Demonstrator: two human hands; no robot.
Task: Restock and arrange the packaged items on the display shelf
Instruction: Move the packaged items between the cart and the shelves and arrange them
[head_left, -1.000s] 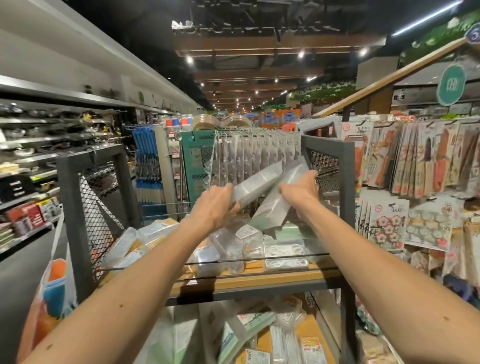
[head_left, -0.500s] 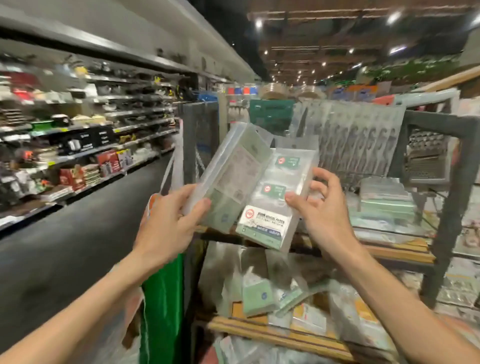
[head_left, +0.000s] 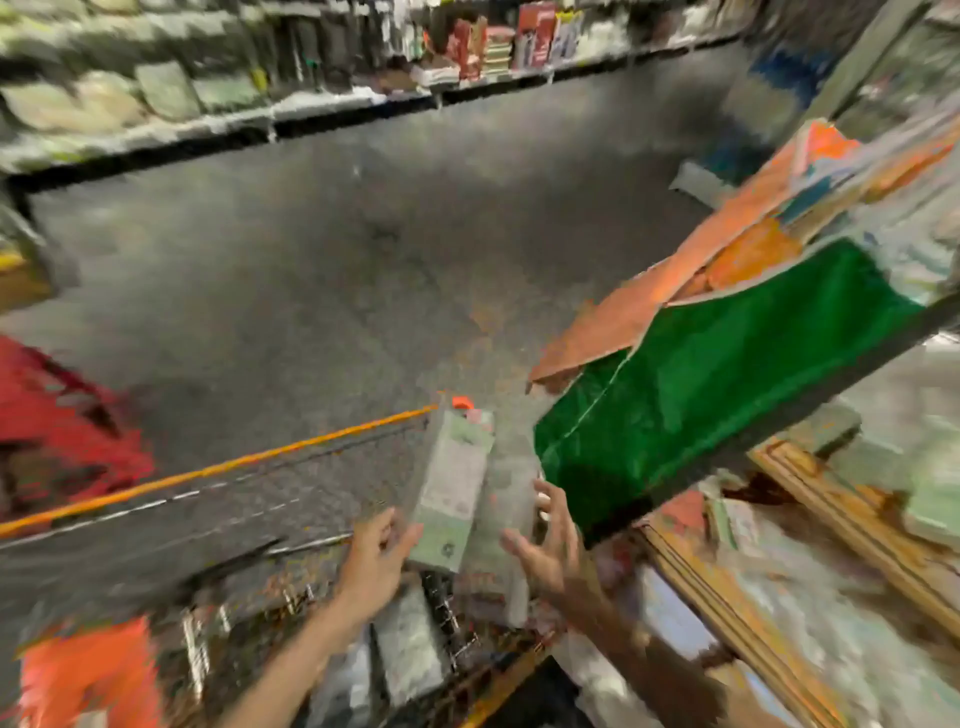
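The head view is badly blurred. Two flat clear packages with pale green cards stand side by side low in the middle. My left hand (head_left: 376, 556) grips the lower edge of the left package (head_left: 452, 488). My right hand (head_left: 550, 545) holds the right package (head_left: 506, 525) between thumb and spread fingers. Both packages hang over a wire cart (head_left: 249, 582) that holds more packaged items (head_left: 410, 644). The display shelf (head_left: 841, 525), with wooden boards and packets on it, is at the right.
A green and orange bag (head_left: 727, 374) hangs on the shelf's dark frame, just right of my hands. A red basket (head_left: 57, 431) sits at the left. Dark aisle floor (head_left: 363, 234) stretches ahead to stocked wall shelves (head_left: 311, 62).
My head has turned left and down, from the shelf toward the floor and cart. Both hands have dropped with the two packages from chest height to just above the cart.
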